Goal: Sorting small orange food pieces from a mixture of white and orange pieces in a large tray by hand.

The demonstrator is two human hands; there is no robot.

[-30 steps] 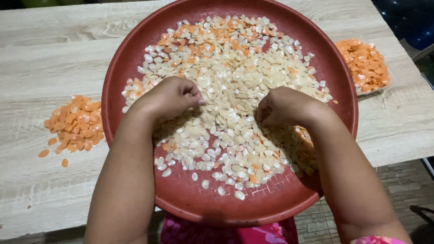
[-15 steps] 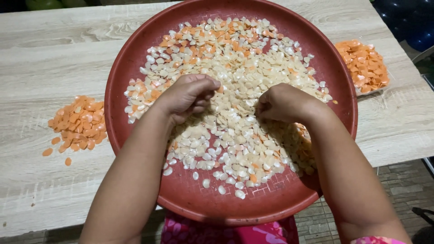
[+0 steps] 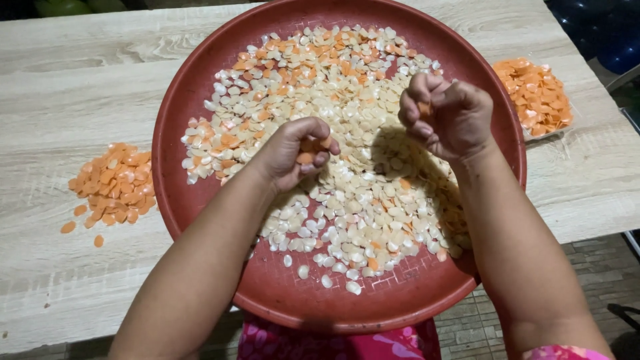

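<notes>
Sorting orange pieces [image 3: 313, 150] out of pale ones on red tray [image 3: 193, 87]; left hand [image 3: 293, 153] pinching several, right hand [image 3: 447, 113] curling over one. Next, probably: dropping onto side piles [image 3: 113, 183].

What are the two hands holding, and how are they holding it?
Left hand pinches small orange pieces between thumb and curled fingers. Right hand, lifted above the red tray, grips one orange piece at its fingertips.
</notes>
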